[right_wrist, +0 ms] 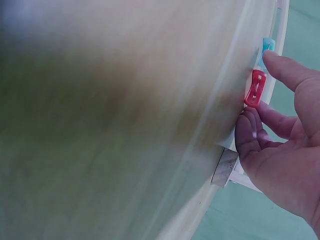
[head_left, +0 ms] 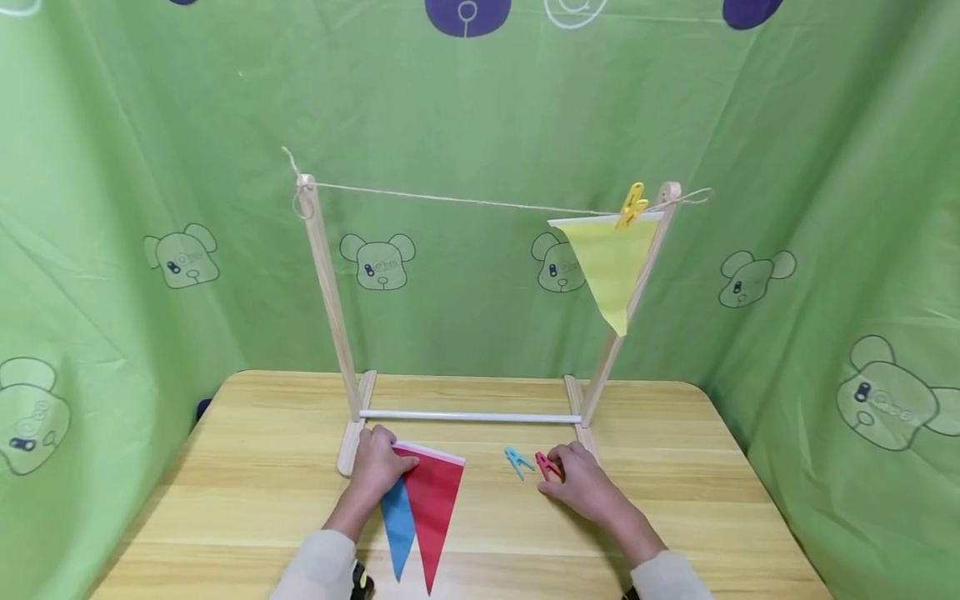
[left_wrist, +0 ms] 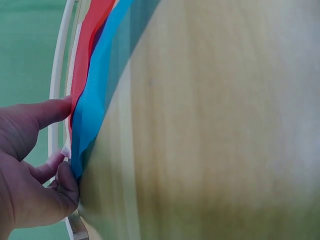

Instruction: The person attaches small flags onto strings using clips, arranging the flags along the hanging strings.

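— Where are the flags?

— The red triangular cloth pennant (head_left: pixel 431 500) lies flat on the pale wooden surface (head_left: pixel 247 492), overlapping a blue triangular cloth pennant (head_left: pixel 398 525). The left hand (head_left: pixel 377 467) rests on their upper corner; in the left wrist view its fingers (left_wrist: pixel 50 112) pinch the layered edges by the white hem.

— How would they handle?

— I judge them light, thin and floppy, likely to sag or slide apart. The stiffer white hem along the top edge looks like the best place to hold.

— And the other hand?

— The right hand (head_left: pixel 581 479) has its fingers (right_wrist: pixel 280 67) curled onto a small red plastic clothes peg (head_left: pixel 547 465), touching it on both sides. It looks rigid and sprung, easy to nip at its tail end. A small blue plastic clothes peg (head_left: pixel 515 460) lies just left of those fingers.

— What's beyond?

— A wooden two-post stand (head_left: pixel 327 292) with a taut twine line (head_left: pixel 450 200) rises just behind both hands. A yellow triangular pennant (head_left: pixel 611 267) hangs there under a yellow peg (head_left: pixel 632 205). The stand's white crossbar (head_left: pixel 468 416) and feet lie close ahead of the fingers, and could be knocked.
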`<state>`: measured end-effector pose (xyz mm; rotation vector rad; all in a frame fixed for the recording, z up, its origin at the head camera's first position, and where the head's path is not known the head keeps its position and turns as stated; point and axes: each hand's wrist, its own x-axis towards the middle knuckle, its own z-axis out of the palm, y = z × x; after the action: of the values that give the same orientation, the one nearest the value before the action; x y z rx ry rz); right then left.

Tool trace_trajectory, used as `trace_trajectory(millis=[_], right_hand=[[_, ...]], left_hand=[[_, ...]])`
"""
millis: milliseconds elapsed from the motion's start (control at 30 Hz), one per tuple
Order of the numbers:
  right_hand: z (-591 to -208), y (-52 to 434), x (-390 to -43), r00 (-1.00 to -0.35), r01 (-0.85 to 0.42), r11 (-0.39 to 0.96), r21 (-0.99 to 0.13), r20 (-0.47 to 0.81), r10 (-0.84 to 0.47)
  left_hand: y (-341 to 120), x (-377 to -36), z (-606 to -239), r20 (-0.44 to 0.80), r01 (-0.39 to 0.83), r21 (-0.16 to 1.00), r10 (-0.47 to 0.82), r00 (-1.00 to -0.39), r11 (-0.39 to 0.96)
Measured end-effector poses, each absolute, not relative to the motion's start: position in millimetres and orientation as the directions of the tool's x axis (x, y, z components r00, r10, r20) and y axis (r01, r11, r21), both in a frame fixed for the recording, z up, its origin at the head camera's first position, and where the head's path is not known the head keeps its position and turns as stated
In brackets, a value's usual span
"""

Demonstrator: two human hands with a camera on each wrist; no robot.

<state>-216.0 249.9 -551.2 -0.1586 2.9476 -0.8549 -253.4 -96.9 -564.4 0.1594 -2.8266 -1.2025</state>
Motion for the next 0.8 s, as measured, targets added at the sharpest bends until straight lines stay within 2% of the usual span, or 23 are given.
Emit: trace_trajectory(millis=[333,800], right_hand=[[-553.8,249.8,-217.9,-0.992,-0.085,0.839,-0.538,-0.032,-0.122],[-553.4,249.8,-217.8,-0.991,-0.104,0.843,-0.528,-0.021,-0.136]], left_hand=[[-97.9,-252.0,-562.4,0.02,-0.056,0.718,-0.101,-0.995,0.693],[-98.5,-252.5,-565.5,0.086,0.006,0.698,-0.075,-0.994,0.716]])
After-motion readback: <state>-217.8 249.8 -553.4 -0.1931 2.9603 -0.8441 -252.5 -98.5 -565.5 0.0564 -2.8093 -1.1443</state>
